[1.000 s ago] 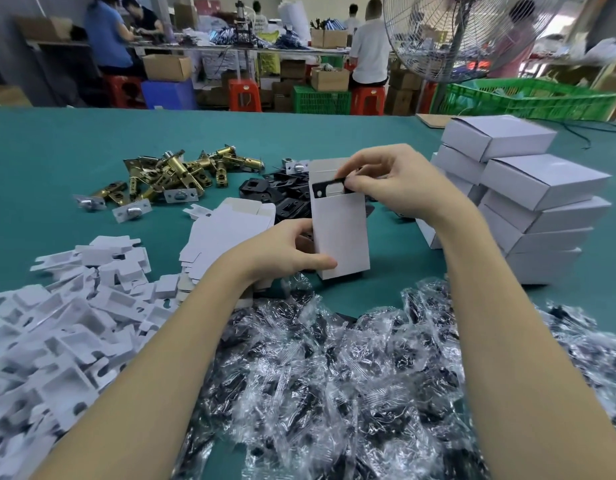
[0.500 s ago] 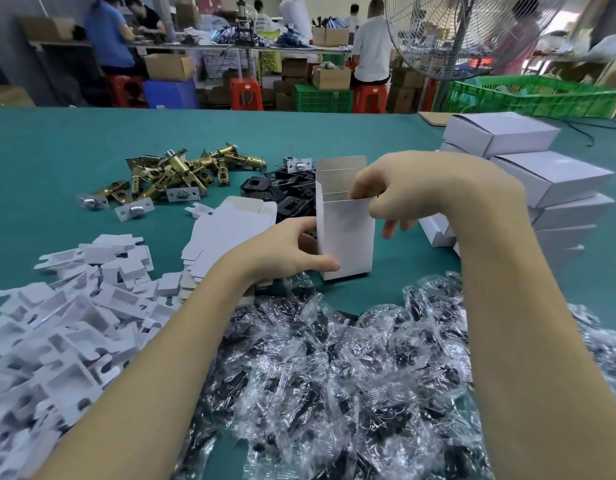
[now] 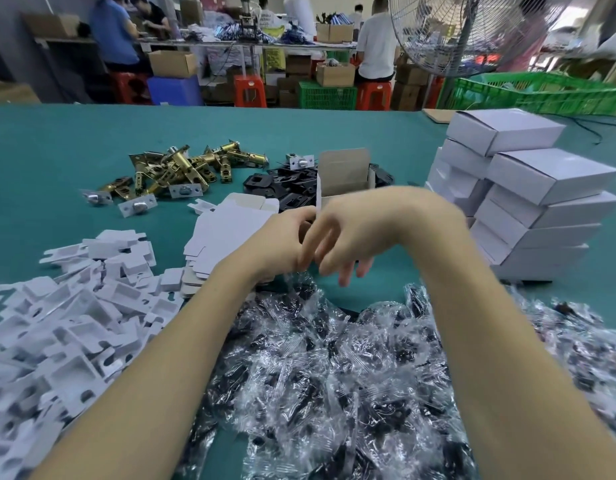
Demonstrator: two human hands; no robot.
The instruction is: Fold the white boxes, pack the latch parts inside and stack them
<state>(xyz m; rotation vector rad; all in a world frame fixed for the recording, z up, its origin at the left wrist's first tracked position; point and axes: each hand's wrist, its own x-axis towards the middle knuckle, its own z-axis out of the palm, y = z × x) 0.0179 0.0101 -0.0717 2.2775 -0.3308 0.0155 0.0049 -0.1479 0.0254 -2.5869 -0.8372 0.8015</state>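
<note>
Since half a second ago the right hand (image 3: pixel 348 233) has dropped from the box's open mouth to hang in front of its lower face, blurred by motion, and the black plate it held a second ago is no longer in sight, so it has presumably gone inside. Its fingers (image 3: pixel 346 275) are loosely spread and point down toward the table, holding nothing that I can see. Just beside it the left hand (image 3: pixel 282 242) has kept its place at the box's lower left edge; its fingers are curled toward the card as if steadying it, though the right hand covers most of the contact and I cannot tell exactly how they grip.

Behind both hands the white box (image 3: pixel 343 178) stands upright on the green table (image 3: pixel 57 150), top flap raised and mouth open. Beyond it lie the black plates (image 3: pixel 285 187) and, further left, the brass latches (image 3: pixel 174 169). The bagged parts (image 3: pixel 334 358) are heaped directly under the forearms, the flat box blanks (image 3: pixel 226 233) lie left of the left hand, and the stack of finished boxes (image 3: pixel 528 199) rises to the right.

Judging from this, packing is in hand, not closing. The next move seems to call for a bagged part from the near heap, or a latch, then tucking the flap and adding the box to the stack
</note>
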